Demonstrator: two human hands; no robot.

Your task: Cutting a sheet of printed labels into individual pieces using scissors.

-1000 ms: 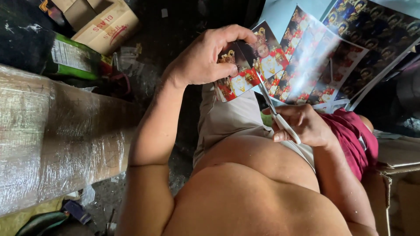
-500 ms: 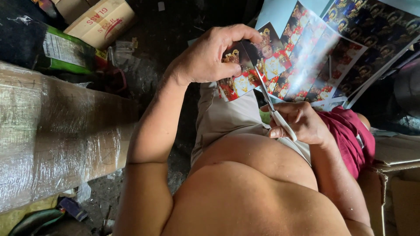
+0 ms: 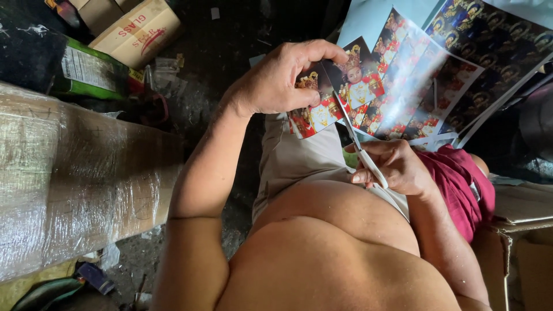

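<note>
Left hand (image 3: 276,83): pinches printed photo sheet (image 3: 397,80).
Right hand (image 3: 394,167): grips scissors (image 3: 354,141), blades in sheet.
Cardboard box (image 3: 138,29): closed, contents unseen.

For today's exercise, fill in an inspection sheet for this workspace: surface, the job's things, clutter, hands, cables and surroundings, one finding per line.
Surface: no table; work is done over the person's lap, above a dark littered floor.
Job's things: glossy printed picture sheet; scissors with blades in the sheet.
Clutter: cardboard box, green packet, scraps on floor.
Hands: left hand pinches the sheet's cut edge; right hand grips the scissors.
Cables: nothing seen.
Surroundings: plastic-wrapped bundle at left, open carton at right.
</note>
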